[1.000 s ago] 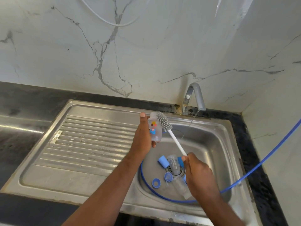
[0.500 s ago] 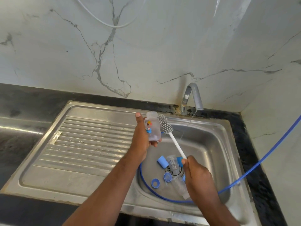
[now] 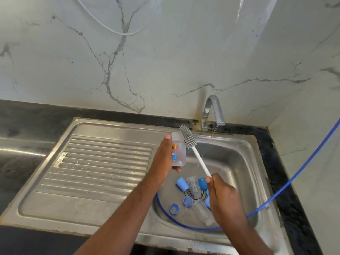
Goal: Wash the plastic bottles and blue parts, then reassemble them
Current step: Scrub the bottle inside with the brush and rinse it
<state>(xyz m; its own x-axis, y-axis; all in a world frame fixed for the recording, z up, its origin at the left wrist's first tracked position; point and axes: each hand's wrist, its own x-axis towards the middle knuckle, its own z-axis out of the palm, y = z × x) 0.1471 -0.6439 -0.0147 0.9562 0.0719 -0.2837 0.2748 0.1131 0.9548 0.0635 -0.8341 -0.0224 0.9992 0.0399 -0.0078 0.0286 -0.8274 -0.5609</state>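
Note:
My left hand (image 3: 161,162) grips a clear plastic bottle (image 3: 179,150) with a coloured print, held over the left edge of the sink basin (image 3: 237,162). My right hand (image 3: 223,197) holds the white handle of a bottle brush (image 3: 195,153); its grey bristle head lies against the bottle's upper right side. On the basin floor lie two blue caps (image 3: 181,184) (image 3: 203,183), two blue rings (image 3: 174,208) (image 3: 188,201) and two more clear bottles (image 3: 193,186) (image 3: 204,211).
The tap (image 3: 213,111) at the back lets a thin stream of water fall into the basin. A blue hose (image 3: 301,168) comes from the right wall and loops round the basin floor. The ribbed steel drainboard (image 3: 95,168) lies to the left, with dark stone counter (image 3: 22,126) around.
Both hands, with bottle and brush, have lifted slightly. The brush head has slid up along the bottle's right side. The parts in the basin have not moved.

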